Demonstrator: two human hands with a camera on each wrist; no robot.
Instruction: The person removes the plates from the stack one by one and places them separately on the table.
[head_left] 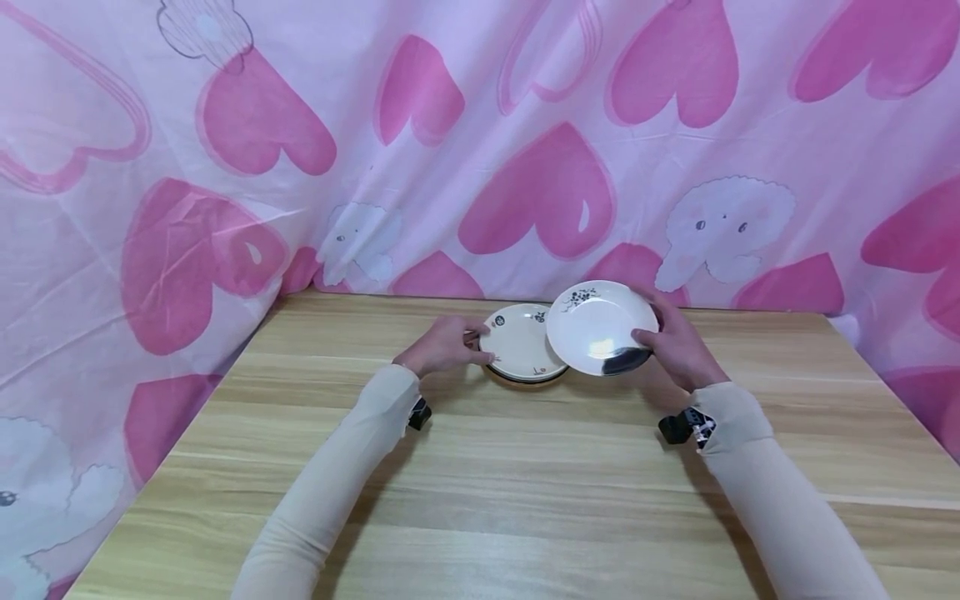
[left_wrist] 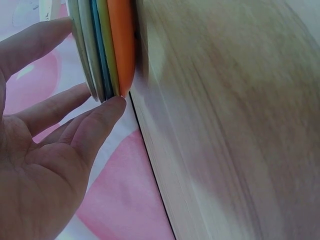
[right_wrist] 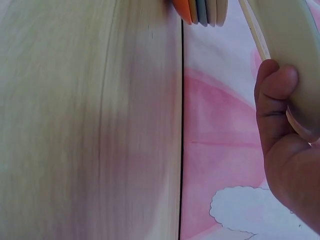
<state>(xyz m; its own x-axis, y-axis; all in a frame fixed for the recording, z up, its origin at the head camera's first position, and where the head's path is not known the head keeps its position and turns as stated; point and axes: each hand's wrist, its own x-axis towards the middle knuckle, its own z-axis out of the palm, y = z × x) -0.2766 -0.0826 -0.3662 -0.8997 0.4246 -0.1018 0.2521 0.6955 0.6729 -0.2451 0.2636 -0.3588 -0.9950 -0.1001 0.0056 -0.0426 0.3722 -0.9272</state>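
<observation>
A stack of round plates (head_left: 521, 343) sits near the table's back edge. Its top plate is cream with small printed motifs. Seen edge-on in the left wrist view, the rims run from cream through blue and yellow to an orange plate (left_wrist: 123, 45) at the bottom. My left hand (head_left: 444, 346) touches the stack's left rim, thumb and fingers spread apart along it. With my right hand (head_left: 678, 342) I grip the right edge of a glossy white plate (head_left: 596, 321), thumb on its face and fingers behind. That plate is tilted, raised, and overlaps the stack's right side in the head view.
The wood-grain table (head_left: 480, 500) extends forward and to both sides. Behind it hangs a pink cloth (head_left: 427, 192) with hearts and white animals, which also runs down along the left and right. Black wrist devices (head_left: 678, 427) sit below both hands.
</observation>
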